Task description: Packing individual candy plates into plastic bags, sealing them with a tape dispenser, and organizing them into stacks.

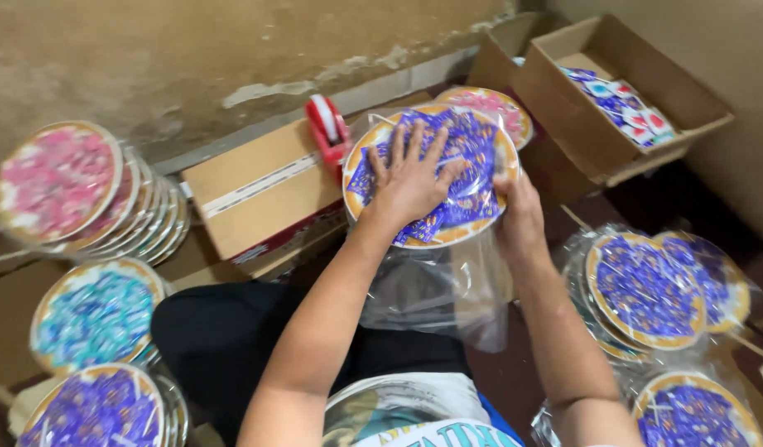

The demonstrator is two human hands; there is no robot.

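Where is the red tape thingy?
In the head view, the red tape dispenser sits upper middle, on the closed cardboard box by the wall, just left of the purple round plate under the left hand.

Bare forearms, black trousers, white printed shirt — blue lettering

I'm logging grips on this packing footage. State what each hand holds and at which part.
The left hand presses flat on the face of the blue round plate. The right hand grips its right rim through the clear plastic bag.

Single head-worn view, steeply downward, close over lap and floor.
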